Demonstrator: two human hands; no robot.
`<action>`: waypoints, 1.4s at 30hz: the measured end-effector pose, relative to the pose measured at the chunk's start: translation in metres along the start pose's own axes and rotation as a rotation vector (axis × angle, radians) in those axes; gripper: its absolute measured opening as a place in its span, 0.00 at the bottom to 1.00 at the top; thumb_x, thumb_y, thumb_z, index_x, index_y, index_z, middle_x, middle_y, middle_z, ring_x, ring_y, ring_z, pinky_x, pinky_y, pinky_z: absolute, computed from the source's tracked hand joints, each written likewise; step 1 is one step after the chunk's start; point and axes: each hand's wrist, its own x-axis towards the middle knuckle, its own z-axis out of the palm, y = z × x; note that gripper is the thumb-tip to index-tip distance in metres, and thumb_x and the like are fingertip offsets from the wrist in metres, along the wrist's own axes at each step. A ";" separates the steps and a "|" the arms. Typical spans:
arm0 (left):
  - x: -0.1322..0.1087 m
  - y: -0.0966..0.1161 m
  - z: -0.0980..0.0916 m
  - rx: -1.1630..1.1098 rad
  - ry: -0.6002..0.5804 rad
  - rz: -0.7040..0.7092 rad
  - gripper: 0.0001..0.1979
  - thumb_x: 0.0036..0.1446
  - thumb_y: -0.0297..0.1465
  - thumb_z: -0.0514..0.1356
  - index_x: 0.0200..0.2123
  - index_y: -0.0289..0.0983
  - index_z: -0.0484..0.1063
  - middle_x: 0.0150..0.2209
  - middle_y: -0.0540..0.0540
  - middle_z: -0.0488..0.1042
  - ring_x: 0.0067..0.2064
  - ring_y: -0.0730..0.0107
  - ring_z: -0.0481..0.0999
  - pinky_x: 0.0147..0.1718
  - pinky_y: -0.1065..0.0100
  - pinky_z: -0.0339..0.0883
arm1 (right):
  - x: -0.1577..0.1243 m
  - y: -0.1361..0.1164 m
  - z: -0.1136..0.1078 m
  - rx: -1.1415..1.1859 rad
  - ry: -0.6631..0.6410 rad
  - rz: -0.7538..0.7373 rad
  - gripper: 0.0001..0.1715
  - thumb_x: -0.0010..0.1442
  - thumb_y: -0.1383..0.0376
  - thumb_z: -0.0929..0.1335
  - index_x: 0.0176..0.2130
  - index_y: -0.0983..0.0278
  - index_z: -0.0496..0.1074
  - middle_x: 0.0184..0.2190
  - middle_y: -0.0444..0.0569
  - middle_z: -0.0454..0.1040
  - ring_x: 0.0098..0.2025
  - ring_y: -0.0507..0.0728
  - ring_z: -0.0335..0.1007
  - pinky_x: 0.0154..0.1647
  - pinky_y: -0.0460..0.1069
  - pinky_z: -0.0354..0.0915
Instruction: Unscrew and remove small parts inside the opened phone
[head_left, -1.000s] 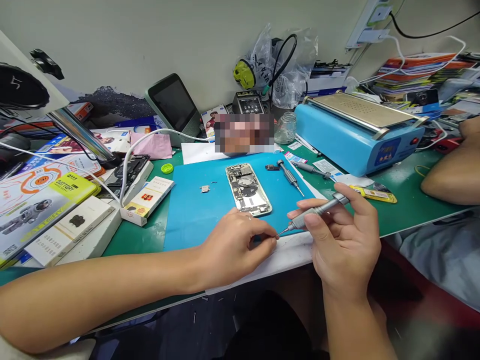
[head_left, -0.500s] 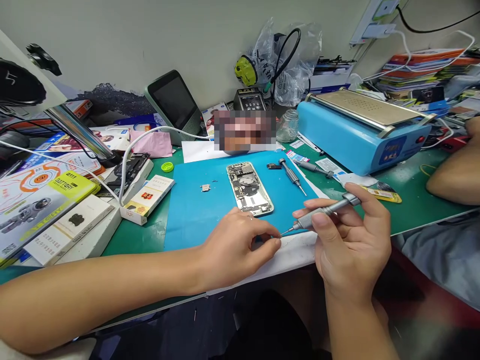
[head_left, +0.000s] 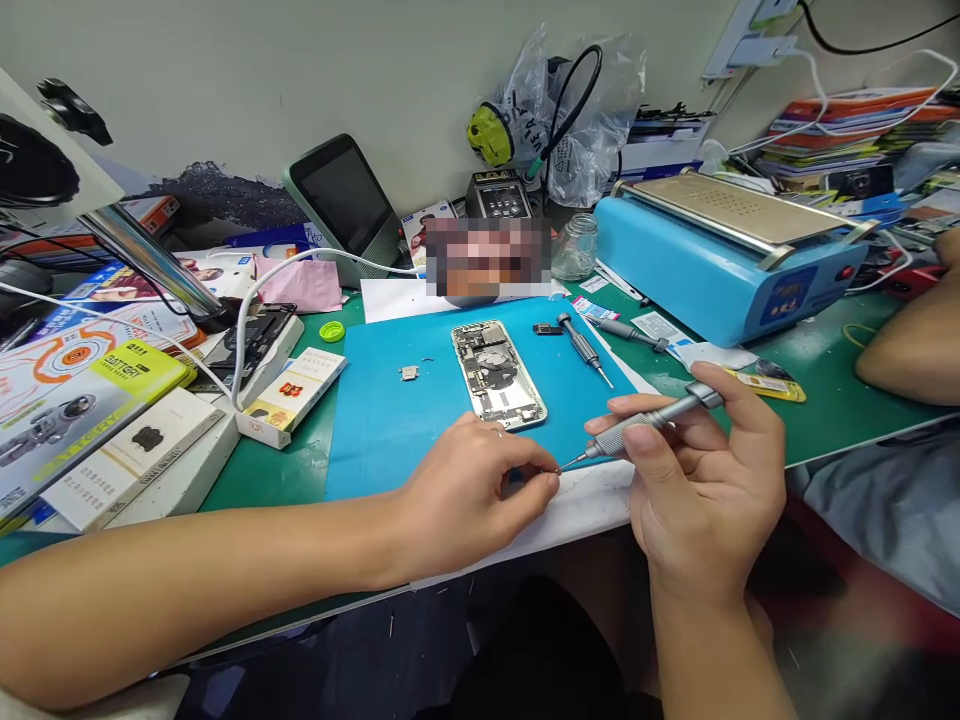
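My right hand [head_left: 705,490] grips a grey precision screwdriver [head_left: 622,433], its thin tip pointing left. At that tip, the thumb and forefinger of my left hand [head_left: 472,490] are pinched together; whatever lies between them is too small to make out. Just beyond my left hand an opened phone [head_left: 499,375] lies on the blue mat [head_left: 382,430], its inner parts and metal frame exposed. A small metal piece [head_left: 409,373] rests left of the phone. Right of it lie a small dark module [head_left: 547,329] and a second screwdriver [head_left: 585,350].
Another screwdriver [head_left: 630,332] lies behind the mat's right edge. A blue heating-plate machine [head_left: 697,270] stands at the back right, near a person's arm [head_left: 911,340]. Boxes [head_left: 292,395] and a metal stand [head_left: 150,260] crowd the left. A glass jar [head_left: 576,248] stands behind.
The view has shifted very slightly. Both hands keep the same pose, with the screwdriver tip still at my left fingertips.
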 end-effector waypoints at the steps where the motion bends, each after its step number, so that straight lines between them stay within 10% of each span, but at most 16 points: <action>1: 0.000 0.000 0.000 0.000 0.001 0.000 0.08 0.68 0.29 0.60 0.38 0.39 0.81 0.30 0.53 0.80 0.32 0.70 0.74 0.41 0.63 0.56 | 0.000 0.000 0.000 0.000 -0.002 0.000 0.30 0.61 0.70 0.76 0.59 0.53 0.72 0.38 0.43 0.83 0.32 0.54 0.83 0.33 0.50 0.81; 42: 0.000 0.001 0.003 -0.049 0.012 -0.024 0.04 0.65 0.30 0.63 0.38 0.41 0.79 0.32 0.55 0.81 0.33 0.71 0.76 0.42 0.63 0.57 | -0.002 0.002 -0.005 -0.033 -0.007 0.013 0.30 0.61 0.70 0.76 0.60 0.52 0.72 0.39 0.43 0.84 0.32 0.55 0.83 0.35 0.52 0.79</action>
